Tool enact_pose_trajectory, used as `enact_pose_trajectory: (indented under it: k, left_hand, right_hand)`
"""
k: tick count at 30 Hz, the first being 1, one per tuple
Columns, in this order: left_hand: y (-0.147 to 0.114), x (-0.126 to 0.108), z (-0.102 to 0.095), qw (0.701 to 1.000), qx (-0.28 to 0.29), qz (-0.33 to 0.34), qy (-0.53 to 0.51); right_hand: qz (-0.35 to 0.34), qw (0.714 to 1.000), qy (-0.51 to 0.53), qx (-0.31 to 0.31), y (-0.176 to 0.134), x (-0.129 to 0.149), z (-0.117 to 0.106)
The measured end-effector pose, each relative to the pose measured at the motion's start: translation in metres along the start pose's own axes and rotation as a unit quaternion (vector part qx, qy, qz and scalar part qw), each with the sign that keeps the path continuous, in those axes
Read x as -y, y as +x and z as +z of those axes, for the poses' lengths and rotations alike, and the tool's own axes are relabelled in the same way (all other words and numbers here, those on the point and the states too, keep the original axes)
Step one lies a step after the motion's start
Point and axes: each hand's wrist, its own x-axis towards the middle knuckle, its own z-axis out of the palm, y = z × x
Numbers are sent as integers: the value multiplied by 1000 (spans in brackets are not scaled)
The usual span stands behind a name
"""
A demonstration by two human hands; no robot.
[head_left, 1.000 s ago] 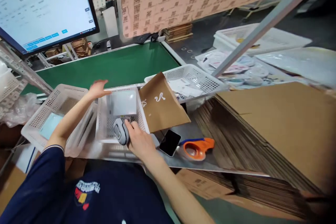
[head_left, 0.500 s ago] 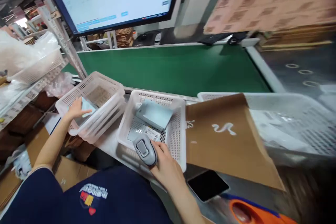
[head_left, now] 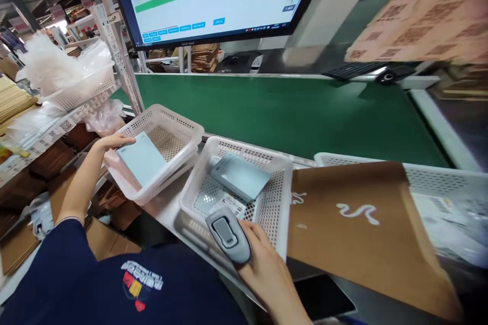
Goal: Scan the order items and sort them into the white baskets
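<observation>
My left hand (head_left: pixel 117 140) is at the left rim of a white perforated basket (head_left: pixel 183 123), with its fingers closed on the upper edge of a flat light-blue box (head_left: pixel 142 158). That box leans inside the basket, which is stacked on at least one other. My right hand (head_left: pixel 263 259) grips a grey handheld barcode scanner (head_left: pixel 229 236). The scanner's head is over the near rim of a second white basket (head_left: pixel 280 162). Inside this one are another light-blue box (head_left: pixel 242 175) and a white printed label (head_left: pixel 232 205).
A brown cardboard piece (head_left: pixel 343 233) lies to the right, partly over another white basket (head_left: pixel 453 177). A dark phone (head_left: pixel 324 297) is near the front edge. Behind runs a green conveyor belt (head_left: pixel 274 111), under a monitor (head_left: pixel 221 0). Shelves with plastic bags (head_left: pixel 57 71) stand left.
Under my left hand, the light-blue box shows much more of its face and is tilted up. A green bar has appeared on the monitor. My right hand still holds the scanner; the view has shifted.
</observation>
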Motion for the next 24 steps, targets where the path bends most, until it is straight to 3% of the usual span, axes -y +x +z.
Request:
enact_pose_trajectory:
  k: [2,5,7,10,14,17,21,24]
  left_hand:
    - [-26,-21,-3,997,-68,25,37]
    - [-79,-57,8,954,-267,62,117]
    - [-110,-81,29,918,-361,95,135]
    - [-132,-113,75,891,-402,180,106]
    - [-127,-139,142,895,-365,255,30]
    - [-118,-147,177,910,-318,267,4]
    - [-93,-145,206,950,-228,214,-7]
    - [-68,-136,234,984,-90,152,-29]
  right_hand:
    - [-18,1000,15,-5,-1,3,-5]
    - [-55,998,33,0,-4,8,-14]
    - [-85,996,35,-1,-6,12,-20]
    - [-117,991,46,-38,-8,23,-27]
    - [-114,992,38,-32,-10,39,-34]
    - [-83,995,43,-26,-15,40,-38]
    - [-48,992,106,-50,-40,22,-46]
    - [-1,982,141,-128,-75,-8,-65]
